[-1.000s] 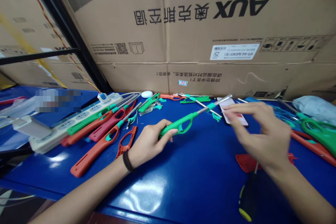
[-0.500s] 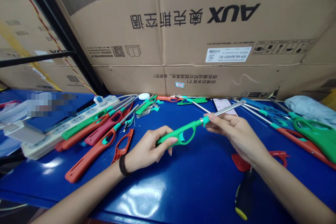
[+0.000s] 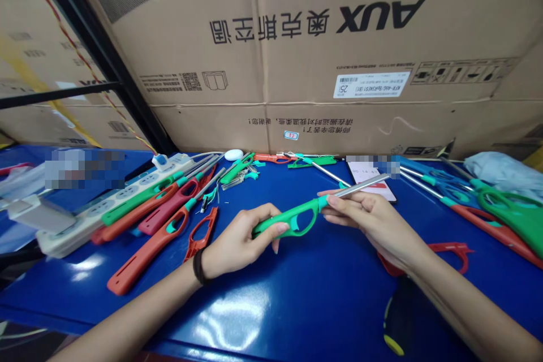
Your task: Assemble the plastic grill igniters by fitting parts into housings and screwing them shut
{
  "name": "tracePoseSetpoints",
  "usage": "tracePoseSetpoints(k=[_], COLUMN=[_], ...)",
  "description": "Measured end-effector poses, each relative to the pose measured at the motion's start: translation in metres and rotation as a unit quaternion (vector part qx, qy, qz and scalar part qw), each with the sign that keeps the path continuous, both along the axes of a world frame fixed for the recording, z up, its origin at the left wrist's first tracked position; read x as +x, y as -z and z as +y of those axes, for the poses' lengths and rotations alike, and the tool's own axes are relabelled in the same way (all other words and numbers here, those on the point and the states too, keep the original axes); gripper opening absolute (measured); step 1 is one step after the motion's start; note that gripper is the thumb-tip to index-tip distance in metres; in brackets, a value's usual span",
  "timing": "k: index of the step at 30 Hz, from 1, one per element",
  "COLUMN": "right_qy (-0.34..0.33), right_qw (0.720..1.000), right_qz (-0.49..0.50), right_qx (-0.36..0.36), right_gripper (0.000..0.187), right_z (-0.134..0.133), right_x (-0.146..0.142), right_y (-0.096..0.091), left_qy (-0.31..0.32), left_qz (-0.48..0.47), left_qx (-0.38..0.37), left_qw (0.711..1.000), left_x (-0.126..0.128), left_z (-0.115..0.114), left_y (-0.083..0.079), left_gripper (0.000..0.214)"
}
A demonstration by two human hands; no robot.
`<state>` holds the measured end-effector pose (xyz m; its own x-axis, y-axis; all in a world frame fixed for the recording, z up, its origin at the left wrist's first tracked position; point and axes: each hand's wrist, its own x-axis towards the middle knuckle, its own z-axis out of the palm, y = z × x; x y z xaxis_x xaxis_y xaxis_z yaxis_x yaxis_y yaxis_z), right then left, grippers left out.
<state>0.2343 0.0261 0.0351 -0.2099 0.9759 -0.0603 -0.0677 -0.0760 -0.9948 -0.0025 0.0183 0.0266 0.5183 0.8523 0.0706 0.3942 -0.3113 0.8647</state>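
Note:
My left hand [image 3: 248, 237] is wrapped round the handle of a green long-necked lighter [image 3: 306, 212], its thumb on top near the trigger ring. A teal trigger sits inside the ring. My right hand [image 3: 367, 218] pinches the lighter's metal tube [image 3: 365, 184] just past its teal collar [image 3: 323, 203]. The collar meets the front end of the green body, and the tube points up to the right. Below my right forearm lie a red lighter shell [image 3: 453, 250], partly hidden, and a screwdriver [image 3: 394, 317] with a black and yellow handle.
Several red and green lighters [image 3: 148, 251] lie at left beside a power strip [image 3: 91, 218]. More lighters [image 3: 492, 229] lie at right, near a pale plastic bag [image 3: 504, 175]. A phone [image 3: 367, 172] and small parts line the back, before a large cardboard box [image 3: 297, 68].
My right hand has moved slightly left and down, sliding the tube and collar against the green body; the metal gap there is covered. More of the phone shows. My left hand stays put.

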Motion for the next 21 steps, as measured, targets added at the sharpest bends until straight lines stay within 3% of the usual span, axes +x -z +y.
tracePoseSetpoints(k=[13,21], right_qy=[-0.003,0.020], right_qw=[1.000,1.000], right_qz=[0.013,0.019], right_qx=[-0.017,-0.015], right_gripper=[0.030,0.031], right_z=[-0.002,-0.001], right_x=[-0.005,-0.007], right_y=[-0.002,-0.001], left_qy=[0.004,0.052], left_qz=[-0.034,-0.068], left_qx=[-0.087,-0.175], left_qw=[0.996,0.981], left_x=[0.001,-0.005], left_z=[-0.002,0.009], left_y=[-0.006,-0.013], left_gripper=[0.035,0.066])
